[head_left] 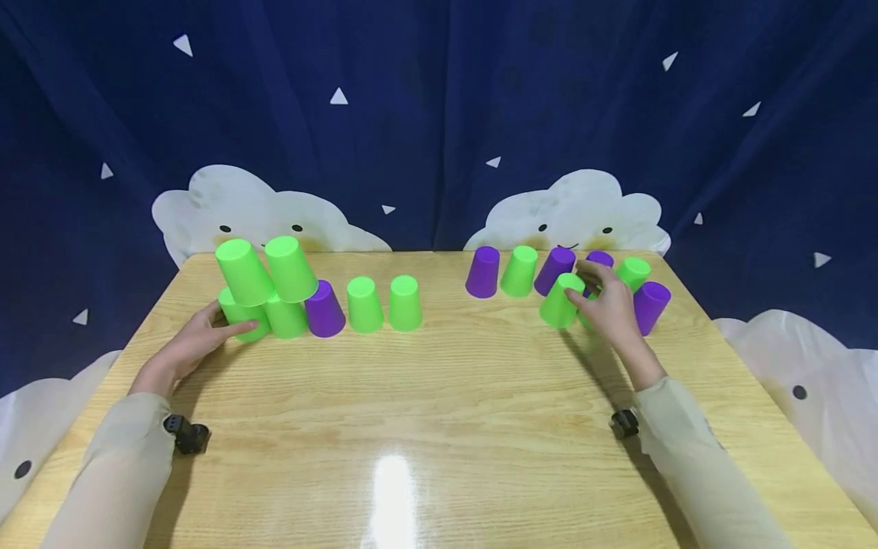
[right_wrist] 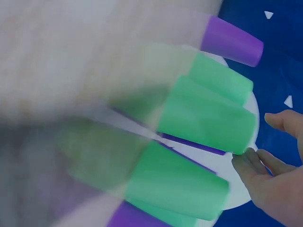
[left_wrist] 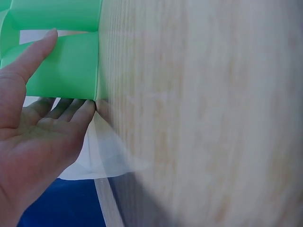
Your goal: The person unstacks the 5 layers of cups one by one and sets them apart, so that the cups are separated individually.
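Note:
On the left stands a row of upside-down cups: a green cup [head_left: 233, 314] at its end, another green cup [head_left: 286, 318], a purple cup [head_left: 325, 309] and two more green ones. Two green cups [head_left: 245, 273] sit on top of this row. My left hand [head_left: 199, 341] holds the end green cup low, thumb across its front [left_wrist: 61, 66] and fingers at its outer side. Over at the right, my right hand [head_left: 610, 305] is at a green cup [head_left: 561, 302], fingertips at its upper end [right_wrist: 208, 113] and thumb raised apart. Another green cup [right_wrist: 177, 179] is mostly hidden behind this hand.
Purple cups [head_left: 483, 272] and green cups [head_left: 519, 271] stand along the back right of the wooden table [head_left: 439, 396]. A purple cup [head_left: 652, 306] is right of my right hand. Behind the table hangs a dark blue curtain [head_left: 411, 114] with white clouds.

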`<state>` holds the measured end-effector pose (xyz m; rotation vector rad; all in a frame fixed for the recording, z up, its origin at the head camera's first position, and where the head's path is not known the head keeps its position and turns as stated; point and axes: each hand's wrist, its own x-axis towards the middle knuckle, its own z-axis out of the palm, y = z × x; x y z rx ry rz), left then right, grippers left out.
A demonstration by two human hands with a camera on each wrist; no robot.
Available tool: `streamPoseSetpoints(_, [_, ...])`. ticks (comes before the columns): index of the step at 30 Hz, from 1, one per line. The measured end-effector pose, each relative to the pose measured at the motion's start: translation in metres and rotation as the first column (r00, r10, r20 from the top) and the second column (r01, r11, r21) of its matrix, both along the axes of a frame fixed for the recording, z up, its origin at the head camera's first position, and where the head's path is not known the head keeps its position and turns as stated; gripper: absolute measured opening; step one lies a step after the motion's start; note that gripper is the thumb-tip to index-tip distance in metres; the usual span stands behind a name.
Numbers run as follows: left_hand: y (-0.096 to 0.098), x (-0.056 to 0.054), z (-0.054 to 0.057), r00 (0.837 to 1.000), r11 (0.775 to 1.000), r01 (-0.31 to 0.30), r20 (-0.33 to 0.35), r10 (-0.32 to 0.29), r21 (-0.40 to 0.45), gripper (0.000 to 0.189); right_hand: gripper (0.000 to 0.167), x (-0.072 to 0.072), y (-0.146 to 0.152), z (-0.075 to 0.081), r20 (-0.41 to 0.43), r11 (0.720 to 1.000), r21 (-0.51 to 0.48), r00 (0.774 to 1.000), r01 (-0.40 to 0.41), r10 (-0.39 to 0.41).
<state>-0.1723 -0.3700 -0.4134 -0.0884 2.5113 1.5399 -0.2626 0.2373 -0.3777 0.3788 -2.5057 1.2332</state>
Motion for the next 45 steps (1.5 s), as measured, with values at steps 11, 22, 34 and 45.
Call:
streamPoseSetpoints(11, [-0.001,0.000,0.000,1.000,1.000,-0.011,-0.001,0.011,-0.006,0.091,0.045,0.002,-0.064,0.036,-0.134,0.974,-0.130,0.977,-0.186,0.169])
streamPoseSetpoints(22, [-0.001,0.001,0.000,1.000,1.000,-0.018,0.003,0.018,-0.003,0.092,0.044,0.007,-0.194,0.055,-0.073,0.788,-0.371,0.862,-0.490,0.502])
streamPoseSetpoints(34, [-0.001,0.000,0.000,1.000,1.000,-0.011,-0.007,0.011,0.001,0.092,0.049,0.015,-0.310,0.064,0.078,0.781,-0.311,0.804,-0.542,0.589])
streamPoseSetpoints(45, [-0.001,0.000,0.000,1.000,1.000,0.004,0.000,-0.004,0.015,0.093,0.055,0.013,-0.361,0.058,0.109,0.857,-0.178,0.855,-0.484,0.506])
